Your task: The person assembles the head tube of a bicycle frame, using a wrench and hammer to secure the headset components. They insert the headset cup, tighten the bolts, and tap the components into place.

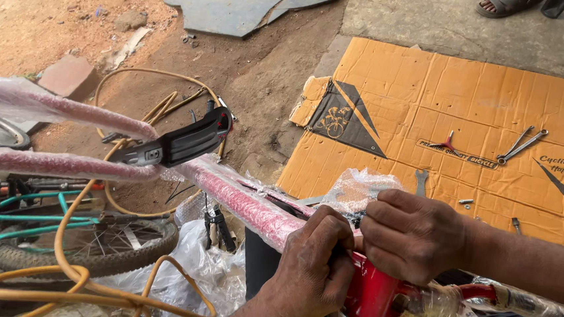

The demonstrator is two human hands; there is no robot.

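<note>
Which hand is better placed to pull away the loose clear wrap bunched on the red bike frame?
Right, probably. The right hand sits just below the bunched clear wrap, fingers curled at its edge. The left hand grips the red frame lower down, steadying it.

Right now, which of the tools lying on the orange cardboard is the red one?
The small three-armed tool near the cardboard's middle is red. The crossed pair of spanners to its right and the single spanner below are bare grey metal.

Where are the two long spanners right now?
In the head view the two long spanners lie crossed on the orange cardboard sheet, upper right, beyond the right hand and just right of a small red-handled tool.
</note>
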